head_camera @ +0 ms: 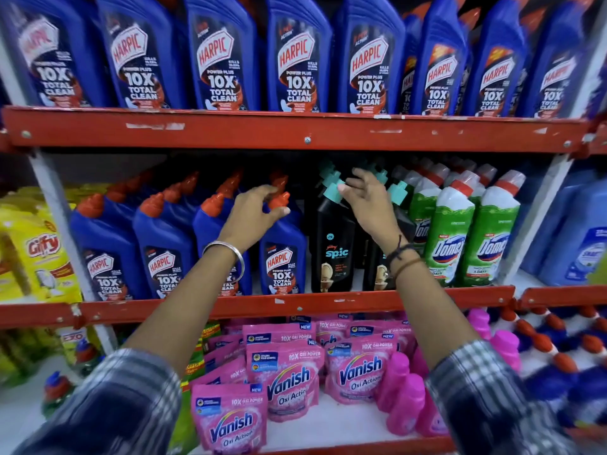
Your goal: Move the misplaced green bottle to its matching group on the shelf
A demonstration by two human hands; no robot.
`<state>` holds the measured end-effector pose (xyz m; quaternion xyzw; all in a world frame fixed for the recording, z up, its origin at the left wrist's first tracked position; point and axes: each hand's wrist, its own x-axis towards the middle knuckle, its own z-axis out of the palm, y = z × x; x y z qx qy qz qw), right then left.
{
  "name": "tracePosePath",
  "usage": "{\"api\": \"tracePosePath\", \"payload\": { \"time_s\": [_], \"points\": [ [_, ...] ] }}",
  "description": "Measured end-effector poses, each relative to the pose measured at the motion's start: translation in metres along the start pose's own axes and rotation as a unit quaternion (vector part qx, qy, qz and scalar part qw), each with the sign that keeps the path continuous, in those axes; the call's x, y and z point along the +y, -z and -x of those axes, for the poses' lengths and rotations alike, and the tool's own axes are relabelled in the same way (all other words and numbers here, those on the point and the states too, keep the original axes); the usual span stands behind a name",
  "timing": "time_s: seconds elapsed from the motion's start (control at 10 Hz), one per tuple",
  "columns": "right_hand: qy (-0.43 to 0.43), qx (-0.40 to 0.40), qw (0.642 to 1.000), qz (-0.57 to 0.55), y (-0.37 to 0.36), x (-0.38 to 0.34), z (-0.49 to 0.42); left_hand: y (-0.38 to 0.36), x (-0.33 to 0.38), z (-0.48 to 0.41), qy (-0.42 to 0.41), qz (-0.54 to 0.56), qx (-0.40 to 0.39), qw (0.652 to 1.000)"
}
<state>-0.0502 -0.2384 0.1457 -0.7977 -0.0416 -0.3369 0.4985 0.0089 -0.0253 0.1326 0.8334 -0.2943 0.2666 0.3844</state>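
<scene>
Green Domex bottles with white shoulders and red caps stand grouped at the right of the middle shelf. Left of them are black Spic bottles with teal caps, then blue Harpic bottles with orange caps. My left hand hovers with curled, spread fingers at the orange cap of the rightmost Harpic bottle, holding nothing. My right hand reaches over the black bottles, fingertips at a teal cap, fingers apart. No green bottle outside the Domex group is visible.
The red shelf rail runs below the bottles, another rail above. Large Harpic bottles fill the top shelf. Pink Vanish pouches and pink bottles sit below. Yellow Gifty packs are left, pale blue bottles right.
</scene>
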Motion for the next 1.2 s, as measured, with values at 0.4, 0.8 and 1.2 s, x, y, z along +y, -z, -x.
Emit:
{"api": "tracePosePath", "payload": {
  "time_s": [0.4,0.8,1.2],
  "points": [
    [-0.025,0.056,0.998,0.006,-0.012,0.002,-0.01,0.006,0.01,-0.005,0.021,-0.027,-0.051,0.998],
    [-0.054,0.026,0.998,-0.031,-0.008,-0.001,-0.006,0.013,0.008,-0.008,0.036,-0.048,-0.087,0.994],
    [0.053,0.153,0.982,0.102,-0.003,-0.016,0.03,0.025,0.025,0.021,-0.071,-0.125,0.012,0.99]
  ]
}}
